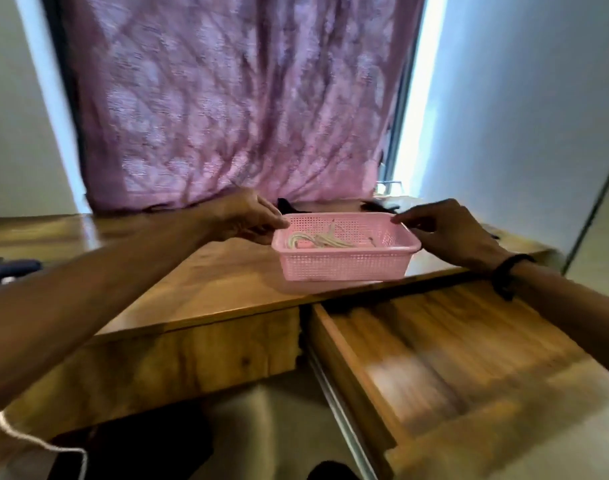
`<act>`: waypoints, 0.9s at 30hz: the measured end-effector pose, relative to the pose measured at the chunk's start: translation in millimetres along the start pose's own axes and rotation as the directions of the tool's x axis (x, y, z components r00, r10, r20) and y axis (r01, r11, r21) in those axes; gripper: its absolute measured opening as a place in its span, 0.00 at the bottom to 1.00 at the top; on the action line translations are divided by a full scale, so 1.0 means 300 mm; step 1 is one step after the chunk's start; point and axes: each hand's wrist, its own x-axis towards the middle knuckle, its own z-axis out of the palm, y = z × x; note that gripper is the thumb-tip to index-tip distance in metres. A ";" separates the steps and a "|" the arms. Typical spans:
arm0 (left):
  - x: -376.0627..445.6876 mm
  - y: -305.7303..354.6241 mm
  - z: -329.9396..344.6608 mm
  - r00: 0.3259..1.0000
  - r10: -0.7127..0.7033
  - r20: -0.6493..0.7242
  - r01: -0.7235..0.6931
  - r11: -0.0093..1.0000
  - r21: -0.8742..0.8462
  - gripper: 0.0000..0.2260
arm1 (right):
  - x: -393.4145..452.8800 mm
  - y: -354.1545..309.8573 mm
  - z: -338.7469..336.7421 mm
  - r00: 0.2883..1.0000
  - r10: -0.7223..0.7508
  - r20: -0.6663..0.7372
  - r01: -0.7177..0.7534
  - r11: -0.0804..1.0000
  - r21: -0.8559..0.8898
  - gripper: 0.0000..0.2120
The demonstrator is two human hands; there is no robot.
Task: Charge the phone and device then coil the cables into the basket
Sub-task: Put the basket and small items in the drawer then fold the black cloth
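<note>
Left hand fingers pinch the pink basket rim at nine o'clock; right hand fingers rest spread at its three o'clock corner. Pale cables lie inside, on the bench. Best kept level while shifting it.

A pink perforated basket sits near the front edge of a wooden desk, toward its right end. The left hand closes off the basket's left rim and the right hand its right rim — only the top stays open, with pale cables lying inside. The desktop left of the basket is bare. An open drawer juts out below the front edge. A pink curtain blocks the back edge.
</note>
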 end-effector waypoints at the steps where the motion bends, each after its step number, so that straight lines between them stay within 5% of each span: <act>1: 0.006 0.025 0.076 1.000 0.008 0.016 -0.008 1.000 -0.021 0.06 | -0.040 0.050 -0.042 0.998 0.067 0.005 -0.068 0.997 0.037 0.13; 7: -0.026 0.095 0.369 0.994 0.041 0.102 -0.029 0.993 -0.112 0.14 | -0.215 0.182 -0.182 0.863 0.495 0.106 -0.497 0.789 0.361 0.12; 13: -0.119 0.048 0.551 0.976 -0.044 0.212 0.056 0.997 -0.050 0.16 | -0.332 0.290 -0.210 0.855 0.455 0.248 -0.509 0.829 0.234 0.12; 19: -0.177 -0.016 0.628 0.923 -0.241 0.299 0.177 0.958 0.227 0.16 | -0.428 0.342 -0.137 0.825 0.424 0.373 -0.518 0.832 0.200 0.14; 27: -0.177 -0.071 0.640 0.930 -0.250 0.268 0.080 0.852 0.517 0.15 | -0.431 0.346 -0.034 0.812 0.423 0.402 -0.509 0.850 0.134 0.13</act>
